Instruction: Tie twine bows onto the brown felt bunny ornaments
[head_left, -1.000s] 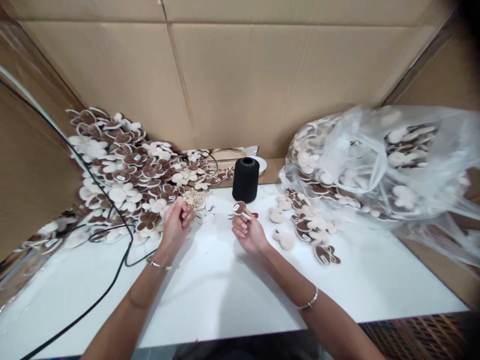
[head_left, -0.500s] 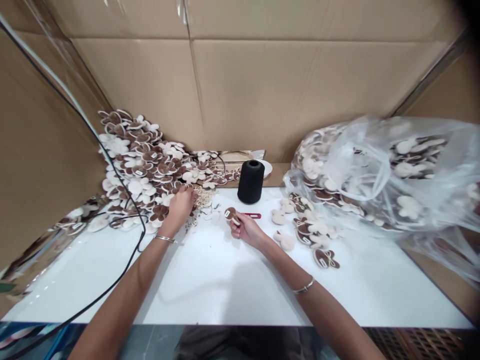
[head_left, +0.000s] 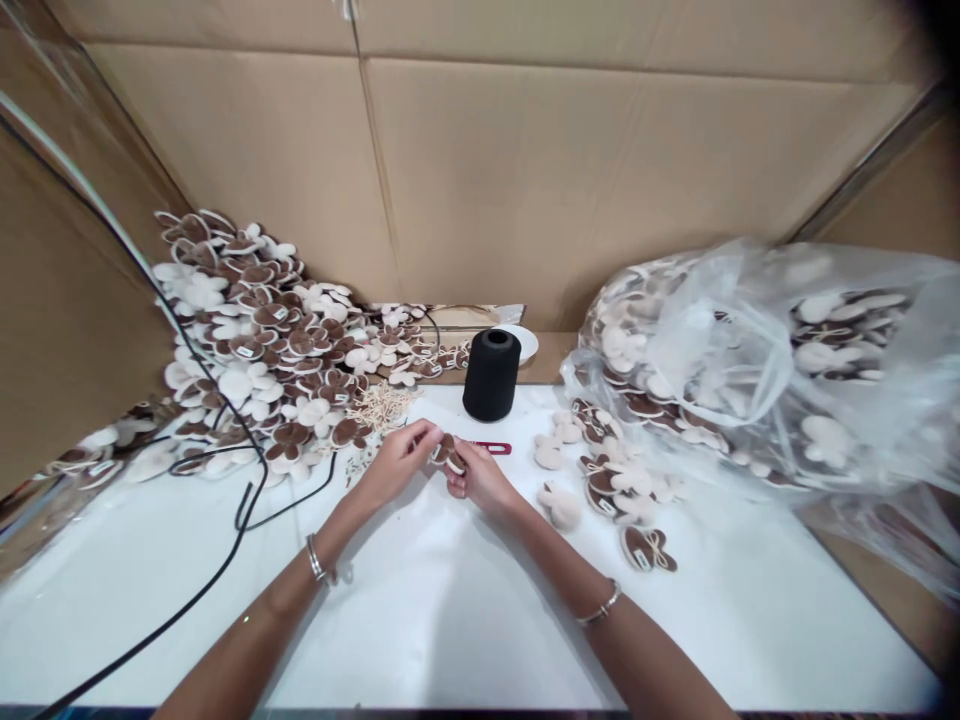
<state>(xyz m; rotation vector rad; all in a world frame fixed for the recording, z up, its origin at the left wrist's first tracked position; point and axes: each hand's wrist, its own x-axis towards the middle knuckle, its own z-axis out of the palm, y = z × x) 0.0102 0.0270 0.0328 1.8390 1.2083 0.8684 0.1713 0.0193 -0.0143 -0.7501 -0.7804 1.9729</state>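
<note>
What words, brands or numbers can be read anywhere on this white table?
No text here can actually be read.
Tag on the brown-and-cream piece between the left hand and right hand: too small to read.
Tags on the pieces in the pile: too small to read.
Tag on the front-right piece: too blurred to read.
Black thread cone: no lettering shows.

The brown-and-cream fabric piece I hold looks soft and matt; the white bench is smooth and glossy; the clear plastic bag shines.
</note>
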